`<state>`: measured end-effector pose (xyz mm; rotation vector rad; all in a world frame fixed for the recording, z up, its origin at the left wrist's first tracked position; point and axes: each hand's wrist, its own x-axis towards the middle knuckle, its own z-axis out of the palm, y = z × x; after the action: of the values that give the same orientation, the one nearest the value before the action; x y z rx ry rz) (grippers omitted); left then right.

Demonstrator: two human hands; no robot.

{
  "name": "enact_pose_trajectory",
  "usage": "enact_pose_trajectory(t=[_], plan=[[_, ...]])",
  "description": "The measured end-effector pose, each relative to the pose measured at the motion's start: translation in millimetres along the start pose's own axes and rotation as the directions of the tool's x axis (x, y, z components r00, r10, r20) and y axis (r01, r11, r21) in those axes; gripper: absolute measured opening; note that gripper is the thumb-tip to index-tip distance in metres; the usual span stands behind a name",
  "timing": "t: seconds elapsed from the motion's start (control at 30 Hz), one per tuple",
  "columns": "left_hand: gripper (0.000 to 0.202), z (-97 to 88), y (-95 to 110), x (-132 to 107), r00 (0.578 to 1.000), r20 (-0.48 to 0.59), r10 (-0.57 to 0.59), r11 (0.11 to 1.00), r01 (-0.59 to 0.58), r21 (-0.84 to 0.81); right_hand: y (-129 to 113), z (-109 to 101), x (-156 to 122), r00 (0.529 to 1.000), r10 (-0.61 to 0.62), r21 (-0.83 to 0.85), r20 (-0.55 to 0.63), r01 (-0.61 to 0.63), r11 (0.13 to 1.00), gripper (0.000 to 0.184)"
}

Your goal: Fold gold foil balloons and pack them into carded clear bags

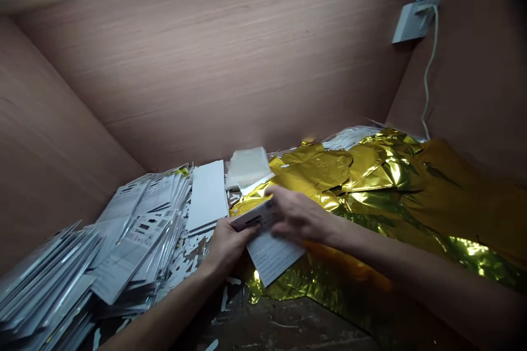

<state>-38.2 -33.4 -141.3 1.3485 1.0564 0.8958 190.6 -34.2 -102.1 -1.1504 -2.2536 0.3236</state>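
A flat white packet with printed text (pixel 275 259) is tilted in front of me, above the gold foil (pixel 329 173). My left hand (pixel 228 244) grips its upper left edge, thumb on top. At the packet's top right is my right hand (pixel 296 214), fingers bent around that edge and somewhat blurred; what its fingertips hold is partly hidden. Left of my hands stand a stack of blank white cards (pixel 207 194) and piles of similar printed packets in clear sleeves (pixel 138 241).
Wooden panels (pixel 247 55) enclose the table at the back and sides. A stack of clear sleeves (pixel 248 167) lies behind my hands. White paper strips (pixel 185 260) are scattered about. A socket box (pixel 415 21) with a hanging cable is on the right panel.
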Motion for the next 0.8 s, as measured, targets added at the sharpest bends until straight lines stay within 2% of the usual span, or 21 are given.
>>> enact_pose_trajectory(t=[0.03, 0.07, 0.1, 0.17, 0.23, 0.27, 0.3, 0.37, 0.43, 0.53, 0.67, 0.8], plan=[[0.036, 2.9, -1, 0, 0.998, -0.056, 0.004, 0.997, -0.008, -0.074, 3, -3, 1, 0.994, 0.081, 0.127, -0.069, -0.072, 0.989, 0.060], [0.038, 5.5, -1, 0, 0.995, -0.103, 0.004, 0.989, -0.019, -0.147, 6, -5, 3, 0.981, 0.172, 0.274, -0.089, -0.142, 0.951, 0.057], [0.041, 7.6, -1, 1, 0.990, -0.141, 0.001, 0.975, -0.032, -0.218, 9, -7, 4, 0.966, 0.255, 0.428, -0.038, -0.215, 0.878, 0.056], [0.047, 9.4, -1, 4, 0.979, -0.203, -0.007, 0.936, -0.065, -0.346, 11, -9, 5, 0.921, 0.324, 0.671, 0.218, -0.383, 0.635, 0.056], [0.051, 8.3, 0, 8, 0.965, -0.263, -0.014, 0.890, -0.108, -0.443, 9, -6, 5, 0.849, 0.282, 0.762, 0.447, -0.527, 0.377, 0.051], [0.051, 7.2, 1, 10, 0.956, -0.293, -0.019, 0.869, -0.129, -0.478, 6, -2, 4, 0.831, 0.265, 0.778, 0.489, -0.553, 0.298, 0.047], [0.050, 6.1, 1, 12, 0.947, -0.320, -0.025, 0.850, -0.148, -0.505, 2, 2, 4, 0.831, 0.268, 0.793, 0.488, -0.550, 0.261, 0.045], [0.047, 5.0, 1, 13, 0.933, -0.358, -0.038, 0.824, -0.173, -0.539, -8, 12, 3, 0.849, 0.317, 0.815, 0.422, -0.509, 0.277, 0.044], [0.044, 5.0, 1, 13, 0.929, -0.365, -0.054, 0.813, -0.171, -0.557, -16, 21, 2, 0.867, 0.352, 0.799, 0.352, -0.474, 0.369, 0.046], [0.036, 2.1, 5, 10, 0.940, -0.336, -0.060, 0.818, -0.147, -0.557, -16, 26, 1, 0.881, 0.360, 0.748, 0.306, -0.456, 0.482, 0.048], [0.025, -12.4, 15, 10, 0.948, -0.318, -0.025, 0.849, -0.148, -0.507, 0, 14, -1, 0.893, 0.338, 0.733, 0.298, -0.441, 0.518, 0.046], [0.018, -25.5, 23, 14, 0.962, -0.273, 0.027, 0.898, -0.143, -0.417, 10, -3, -3, 0.891, 0.259, 0.664, 0.374, -0.452, 0.596, 0.050]])
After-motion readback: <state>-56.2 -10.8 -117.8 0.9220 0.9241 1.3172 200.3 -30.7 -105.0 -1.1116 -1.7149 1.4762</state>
